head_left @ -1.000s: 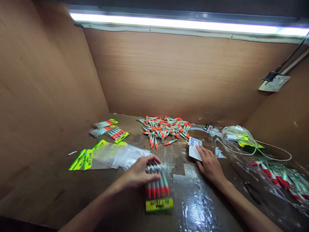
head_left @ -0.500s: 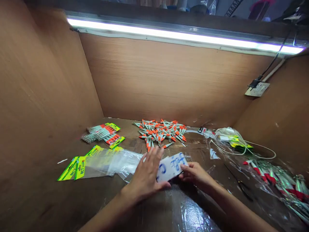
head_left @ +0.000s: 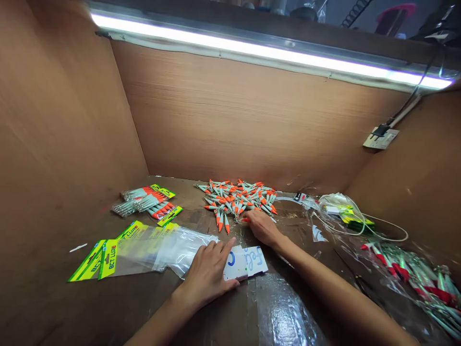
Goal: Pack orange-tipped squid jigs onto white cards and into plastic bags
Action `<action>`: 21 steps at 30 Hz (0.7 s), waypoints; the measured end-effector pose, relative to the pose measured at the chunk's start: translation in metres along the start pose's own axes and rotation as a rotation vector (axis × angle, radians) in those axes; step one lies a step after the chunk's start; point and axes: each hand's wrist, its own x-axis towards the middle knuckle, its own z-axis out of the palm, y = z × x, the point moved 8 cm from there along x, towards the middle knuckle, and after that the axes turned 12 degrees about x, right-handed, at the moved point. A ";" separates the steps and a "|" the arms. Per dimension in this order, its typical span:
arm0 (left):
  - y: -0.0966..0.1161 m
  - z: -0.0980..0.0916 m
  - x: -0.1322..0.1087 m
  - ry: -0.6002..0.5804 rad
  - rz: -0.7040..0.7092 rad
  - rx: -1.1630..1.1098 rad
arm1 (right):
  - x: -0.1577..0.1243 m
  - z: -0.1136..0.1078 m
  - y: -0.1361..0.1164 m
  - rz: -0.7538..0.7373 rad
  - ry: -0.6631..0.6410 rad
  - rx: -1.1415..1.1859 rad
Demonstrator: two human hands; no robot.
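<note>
The right hand [head_left: 262, 227] lies at the near edge of the heap of small pale-green, orange-tipped fishing lures [head_left: 237, 196], which spreads away just beyond its fingertips. The nearest lures point their orange ends back at the person. Its fingers curl over one (pinched or not, I cannot tell). The left hand [head_left: 209, 274], farther off, rests spread flat on a white card with blue writing [head_left: 254, 259], beside clear plastic bags with yellow-green headers [head_left: 144, 245].
</note>
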 end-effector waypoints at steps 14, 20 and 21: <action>-0.018 0.002 0.014 0.177 -0.030 -0.328 | -0.075 -0.042 0.036 0.443 0.248 1.164; -0.014 -0.003 0.014 0.189 0.010 -0.350 | -0.083 -0.039 0.000 0.118 0.047 0.521; -0.013 -0.003 0.014 0.182 0.018 -0.343 | -0.084 -0.036 -0.011 0.019 0.034 0.369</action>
